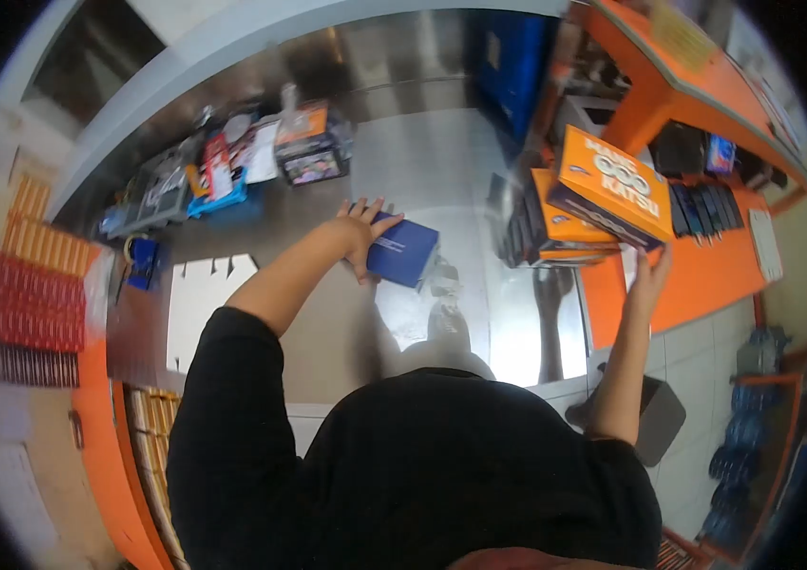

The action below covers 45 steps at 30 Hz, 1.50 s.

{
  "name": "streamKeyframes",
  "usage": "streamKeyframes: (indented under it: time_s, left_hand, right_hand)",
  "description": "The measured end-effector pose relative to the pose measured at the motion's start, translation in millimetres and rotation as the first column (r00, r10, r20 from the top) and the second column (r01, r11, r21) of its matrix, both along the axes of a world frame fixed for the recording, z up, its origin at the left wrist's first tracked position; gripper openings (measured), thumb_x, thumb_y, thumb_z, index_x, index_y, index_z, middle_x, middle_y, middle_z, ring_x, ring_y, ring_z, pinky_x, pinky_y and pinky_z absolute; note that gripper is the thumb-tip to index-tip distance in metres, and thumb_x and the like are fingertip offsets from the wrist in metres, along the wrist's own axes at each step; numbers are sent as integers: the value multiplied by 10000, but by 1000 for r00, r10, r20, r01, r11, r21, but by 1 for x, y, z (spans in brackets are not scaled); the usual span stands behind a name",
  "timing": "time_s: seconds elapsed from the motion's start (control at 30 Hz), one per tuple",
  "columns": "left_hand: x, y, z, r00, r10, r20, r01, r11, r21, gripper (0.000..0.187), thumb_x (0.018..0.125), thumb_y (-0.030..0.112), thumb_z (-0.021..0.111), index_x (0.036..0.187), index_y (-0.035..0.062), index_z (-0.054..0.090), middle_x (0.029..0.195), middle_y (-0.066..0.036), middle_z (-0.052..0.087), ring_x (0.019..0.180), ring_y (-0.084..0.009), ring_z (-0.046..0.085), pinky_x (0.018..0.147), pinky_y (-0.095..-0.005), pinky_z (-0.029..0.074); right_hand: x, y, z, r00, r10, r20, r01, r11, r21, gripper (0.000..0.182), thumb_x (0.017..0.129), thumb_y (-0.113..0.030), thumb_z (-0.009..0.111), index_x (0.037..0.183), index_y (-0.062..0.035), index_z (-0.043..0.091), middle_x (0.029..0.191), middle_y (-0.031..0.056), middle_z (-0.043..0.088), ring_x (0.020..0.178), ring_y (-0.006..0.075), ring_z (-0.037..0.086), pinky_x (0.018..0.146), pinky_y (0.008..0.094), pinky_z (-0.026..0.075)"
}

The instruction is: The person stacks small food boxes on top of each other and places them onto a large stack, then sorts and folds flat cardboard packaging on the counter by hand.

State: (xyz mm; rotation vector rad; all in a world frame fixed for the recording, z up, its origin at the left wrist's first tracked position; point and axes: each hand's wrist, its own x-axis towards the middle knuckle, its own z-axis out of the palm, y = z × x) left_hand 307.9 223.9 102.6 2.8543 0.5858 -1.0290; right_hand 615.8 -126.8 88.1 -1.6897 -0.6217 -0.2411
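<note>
Spreading its fingers (pixel 360 205) at the near-left edge of a dark blue box (pixel 403 251), the left hand (pixel 356 236) touches it; the box lies on the metal desk (pixel 422 142), printed face up and apart from the orange boxes. The right hand (pixel 648 275) is at the lower right corner of a "KATSU" box (pixel 612 180). Its fingers meet the corner, but whether they pinch it or only brace it, I cannot tell.

As for progress, the work looks partly done. Several orange boxes (pixel 563 224) are already piled up at the desk's right side, beside the orange shelving (pixel 650 71). The "KATSU" box is over that pile at a slant, not squared with those beneath, so its placing seems unsettled. The blue box seems unfinished business too, since it is away from the pile and shows no clear sign of being opened. Its contents are hidden. How many boxes have been handled cannot be read from this view, so I would call it midway, with little certainty.
</note>
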Motion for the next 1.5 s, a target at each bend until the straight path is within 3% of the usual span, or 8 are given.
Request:
streamKeyframes:
  time_s: [0.27, 0.33, 0.47, 0.93, 0.97, 1.13, 1.23, 1.5]
  left_hand:
    - [-49, -38, -20, 894, 177, 412, -146, 984, -106, 1131, 536, 393, 794, 1438, 288, 121, 1258, -250, 414, 1178, -367, 403, 1041, -519, 229]
    - [-69, -46, -16, 544, 838, -34, 37, -65, -997, 931, 670, 397, 712, 1423, 172, 213, 1267, -227, 446, 1149, -319, 476, 1021, -442, 320]
    - [-77, -80, -23, 566, 761, -316, 589, -642, -491, 766, 821, 530, 517, 1373, 49, 290, 1367, -159, 389, 1208, -304, 450, 1006, -449, 375]
    - [-32, -147, 16, 727, 523, -446, 385, -847, -366, 736, 810, 495, 530, 1370, 67, 319, 1385, -141, 370, 1248, -291, 399, 1032, -432, 343]
    - [-20, -152, 54, 514, 847, 134, 628, -266, -732, 690, 838, 461, 507, 1367, 58, 324, 1380, -133, 380, 1245, -272, 405, 1029, -414, 348]
    - [50, -111, 140, 103, 974, 203, 474, 132, -871, 487, 923, 445, 376, 1301, 142, 429, 1126, -72, 538, 942, -213, 511, 909, -429, 359]
    - [104, -131, 181, -113, 265, 958, 518, 838, -171, 445, 863, 267, 509, 1264, 81, 456, 1207, -94, 522, 1104, -221, 485, 947, -343, 355]
    - [197, -173, 156, 303, -328, 895, 554, 825, 114, 396, 794, 237, 582, 1145, 58, 542, 1095, -142, 579, 1020, -313, 532, 876, -411, 409]
  right_hand:
    - [-96, 2, 71, 919, -377, -115, 392, 904, 173, 395, 849, -18, 452, 1243, 6, 418, 1289, 145, 401, 1215, 259, 375, 1017, 366, 312]
    - [-112, 0, 79, 993, -107, -45, 116, 910, 399, 355, 851, -3, 428, 1205, 7, 447, 1258, 128, 434, 1178, 252, 419, 999, 369, 330]
    - [-134, 12, 57, 906, 405, 123, -396, 914, -93, 422, 778, -25, 521, 1196, -22, 466, 1228, 159, 466, 1165, 259, 442, 984, 371, 340]
    - [-176, 40, 87, 478, 590, 651, -354, 807, -472, 686, 580, -176, 776, 1203, -255, 500, 1309, 82, 426, 1248, 308, 347, 1001, 514, 242]
    - [-168, 35, 99, 510, 544, 666, -311, 839, -447, 680, 571, -229, 802, 1181, -257, 503, 1248, 56, 472, 1211, 285, 386, 991, 505, 241]
    - [-114, 8, 167, 626, 57, 778, 186, 958, -219, 680, 548, -107, 755, 1170, -188, 494, 1161, 65, 499, 1098, 287, 449, 906, 465, 315]
    - [-67, 10, 167, 654, 73, 753, 416, 796, -439, 677, 573, -91, 728, 1196, -178, 479, 1167, 69, 497, 1115, 282, 442, 913, 482, 310]
    - [-29, -26, 62, 903, -116, 414, 183, 975, -125, 454, 760, -127, 610, 1183, -49, 466, 1084, 120, 538, 1002, 230, 505, 867, 382, 389]
